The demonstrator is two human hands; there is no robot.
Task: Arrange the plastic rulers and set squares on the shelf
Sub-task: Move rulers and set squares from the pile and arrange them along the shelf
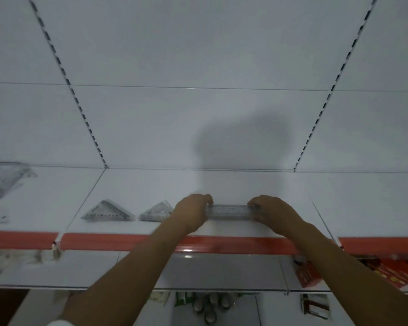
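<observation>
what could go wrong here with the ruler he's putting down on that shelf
1. The left hand and right hand hold the clear ruler by its ends; letting go unevenly could leave it crooked.
2. The left hand sits close to the smaller set square, so pulling back could knock it toward the larger set square.
3. The ruler lies toward the shelf's red front edge; a nudge forward might tip it off.

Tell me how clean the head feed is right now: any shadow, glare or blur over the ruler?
Head view: dim, soft light; a broad shadow falls on the back panel above the hands. The ruler, held by left hand and right hand, looks slightly blurred. Small glare on the red shelf edge. Shelf uprights bow from wide-angle distortion.
</observation>
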